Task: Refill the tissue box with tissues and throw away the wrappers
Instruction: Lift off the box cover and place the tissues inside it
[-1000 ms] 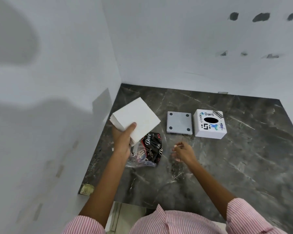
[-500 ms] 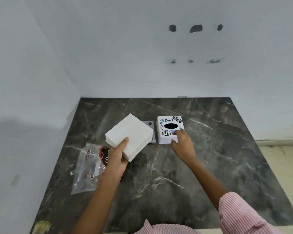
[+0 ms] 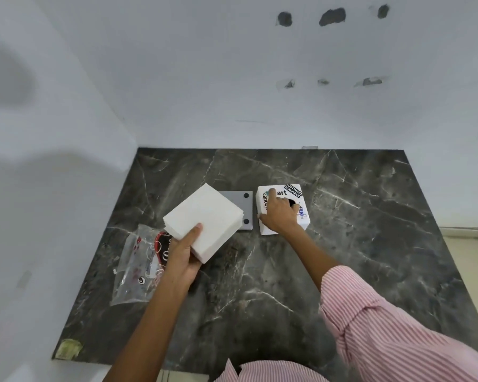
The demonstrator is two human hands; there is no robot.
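A: The marble counter (image 3: 370, 244) filled the lower frame. Where was the tissue stack (image 3: 204, 219)?

B: Left of centre, clamped at its near corner by the left hand (image 3: 182, 257), thumb on top. It looked light and soft, so probably it would sag; support from under seemed safer.

A: And the tissue box (image 3: 283, 209)?

B: Right of centre. The right hand (image 3: 279, 216) was spread on its top, one finger apparently in the dark hole. It seemed stiff and light.

A: Anything hidden?

B: The stack covered part of the grey base plate (image 3: 239, 209). The empty wrapper (image 3: 138, 260), lower left, was partly behind the wrist.
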